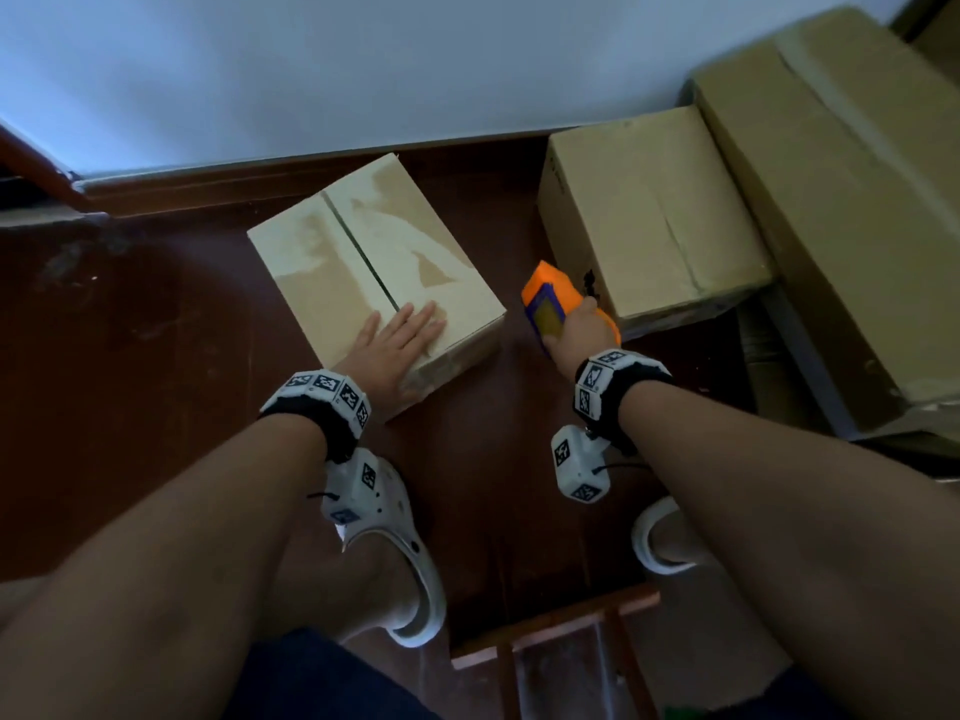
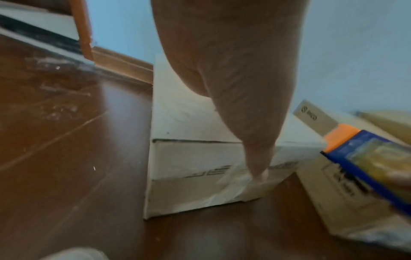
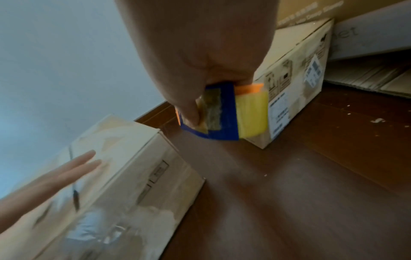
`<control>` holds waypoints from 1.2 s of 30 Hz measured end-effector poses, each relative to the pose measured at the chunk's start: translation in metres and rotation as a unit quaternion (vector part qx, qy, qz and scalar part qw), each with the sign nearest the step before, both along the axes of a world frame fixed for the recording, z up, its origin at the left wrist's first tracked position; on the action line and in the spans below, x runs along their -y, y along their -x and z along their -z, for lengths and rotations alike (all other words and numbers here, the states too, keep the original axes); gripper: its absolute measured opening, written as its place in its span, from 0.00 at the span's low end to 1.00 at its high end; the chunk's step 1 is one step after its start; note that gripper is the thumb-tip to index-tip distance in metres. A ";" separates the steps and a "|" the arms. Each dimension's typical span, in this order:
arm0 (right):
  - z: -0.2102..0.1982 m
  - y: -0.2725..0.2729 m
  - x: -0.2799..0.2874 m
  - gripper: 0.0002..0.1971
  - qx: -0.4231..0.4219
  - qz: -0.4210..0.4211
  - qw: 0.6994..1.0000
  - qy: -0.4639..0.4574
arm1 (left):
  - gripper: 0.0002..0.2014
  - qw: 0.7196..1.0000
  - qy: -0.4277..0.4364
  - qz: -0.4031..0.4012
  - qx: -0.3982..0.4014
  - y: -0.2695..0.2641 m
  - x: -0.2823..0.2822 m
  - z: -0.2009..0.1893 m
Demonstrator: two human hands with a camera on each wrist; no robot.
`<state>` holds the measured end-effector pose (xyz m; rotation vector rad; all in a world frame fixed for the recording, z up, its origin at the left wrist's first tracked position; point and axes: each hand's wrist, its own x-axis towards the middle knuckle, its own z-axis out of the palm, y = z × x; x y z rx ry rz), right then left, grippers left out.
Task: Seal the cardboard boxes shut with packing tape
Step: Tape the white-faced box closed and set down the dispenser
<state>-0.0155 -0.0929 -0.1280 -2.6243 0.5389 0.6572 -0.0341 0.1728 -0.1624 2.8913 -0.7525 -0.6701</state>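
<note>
Sitting beyond right hand (image 1: 576, 330), big carton (image 1: 831, 200) and medium box (image 1: 649, 215) lie against wall. Small box (image 1: 374, 267) under left hand (image 1: 400, 340) — flaps closed, centre seam bare. Left hand flat, fingers straight, pressing near end of seam. Right hand curled round orange tape dispenser (image 1: 550, 298), hovering just right of small box. Step, likely: bringing tape to seam. Next move — land tape end at near edge by left fingertips, pull away along seam.
</note>
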 end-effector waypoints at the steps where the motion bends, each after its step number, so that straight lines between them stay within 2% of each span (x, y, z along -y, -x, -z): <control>1: -0.005 -0.002 -0.004 0.34 0.026 -0.010 1.000 -0.009 | 0.44 0.999 0.037 -0.037 0.008 0.000 0.002 -0.006; 4: -0.016 -0.010 -0.017 0.32 0.101 -0.048 0.994 -0.011 | 0.37 0.977 0.118 -0.175 0.037 -0.002 0.010 -0.014; 6: -0.023 -0.016 -0.025 0.30 0.132 -0.092 0.987 -0.001 | 0.38 0.974 0.095 -0.206 0.021 -0.004 0.018 -0.009; 9: -0.029 -0.024 -0.035 0.32 0.147 -0.199 0.967 0.068 | 0.40 0.983 0.044 -0.177 0.009 0.000 0.033 0.011; 11: -0.029 -0.028 -0.040 0.32 0.154 -0.265 0.946 0.110 | 0.38 0.986 0.022 -0.164 0.036 0.002 0.036 0.024; 15: -0.024 -0.036 -0.046 0.33 0.179 -0.319 0.920 0.141 | 0.35 0.984 -0.024 -0.136 0.111 0.005 0.034 0.037; 18: -0.020 -0.040 -0.049 0.30 0.200 -0.367 0.895 0.154 | 0.36 0.983 -0.024 -0.132 0.123 0.005 0.035 0.041; 20: -0.014 -0.038 -0.050 0.28 0.179 -0.394 0.892 0.132 | 0.37 0.984 -0.026 -0.129 0.116 0.003 0.034 0.043; 25: -0.001 -0.036 -0.050 0.15 0.097 -0.379 0.917 0.075 | 0.47 0.984 -0.044 -0.124 0.119 0.003 0.033 0.045; 28: -0.002 -0.036 -0.053 0.13 0.084 -0.364 0.926 0.061 | 0.48 0.987 -0.065 -0.060 0.132 0.007 0.029 0.031; 30: 0.000 -0.033 -0.054 0.14 0.074 -0.347 0.934 0.049 | 0.39 0.979 -0.111 0.028 0.167 0.016 0.020 0.019; 31: 0.000 -0.030 -0.055 0.14 0.067 -0.339 0.937 0.046 | 0.34 0.969 -0.144 0.085 0.182 0.023 0.014 0.015; 33: -0.003 -0.025 -0.057 0.15 0.061 -0.328 0.942 0.047 | 0.31 0.935 -0.219 0.202 0.193 0.035 0.000 0.015; 36: -0.012 -0.022 -0.060 0.16 0.050 -0.327 0.943 0.049 | 0.31 0.877 -0.314 0.301 0.207 0.036 -0.002 0.016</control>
